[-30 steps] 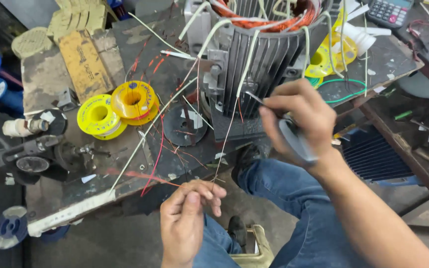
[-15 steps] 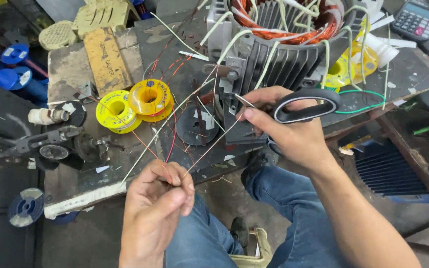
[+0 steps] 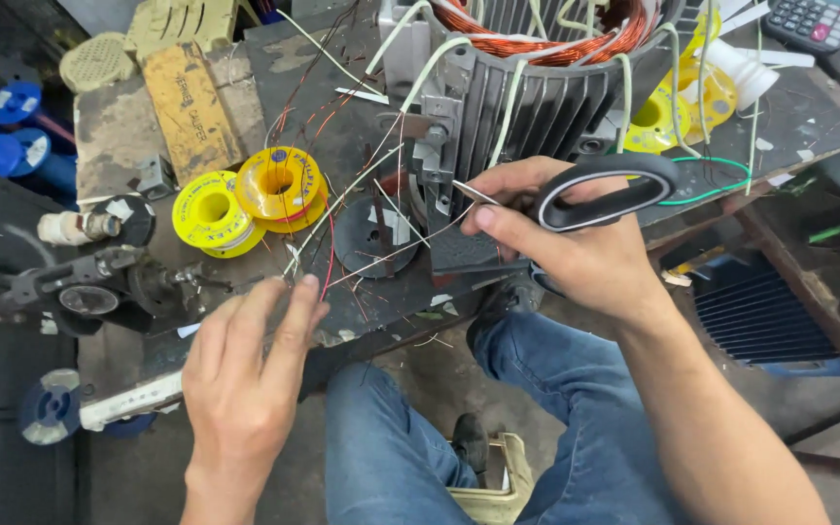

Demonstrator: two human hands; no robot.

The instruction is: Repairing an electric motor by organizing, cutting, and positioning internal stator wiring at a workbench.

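A grey finned motor stator (image 3: 537, 97) with copper windings (image 3: 556, 29) stands on the dirty workbench (image 3: 332, 58). White-sleeved leads and thin wires (image 3: 381, 253) run from it toward me. My right hand (image 3: 576, 248) grips black-handled scissors (image 3: 605, 190), their blades at a lead beside the stator's terminal block. My left hand (image 3: 245, 360) reaches over the bench edge, its fingers spread at the loose wire ends near a red wire (image 3: 328, 262), and it holds nothing that I can see.
Two yellow spools (image 3: 245, 194) lie left of the stator, more yellow spools (image 3: 673, 107) behind it. A yellowed block (image 3: 187, 107), a dark clamp tool (image 3: 80, 292), blue spools (image 3: 12, 126), a calculator (image 3: 814, 19) and a green wire (image 3: 721, 185) surround the work. My jeans-clad knees (image 3: 537, 418) are under the bench.
My left hand has let the pinched wires go and risen toward the bench edge with fingers spread. My right hand has brought the scissors up to the lead at the stator.
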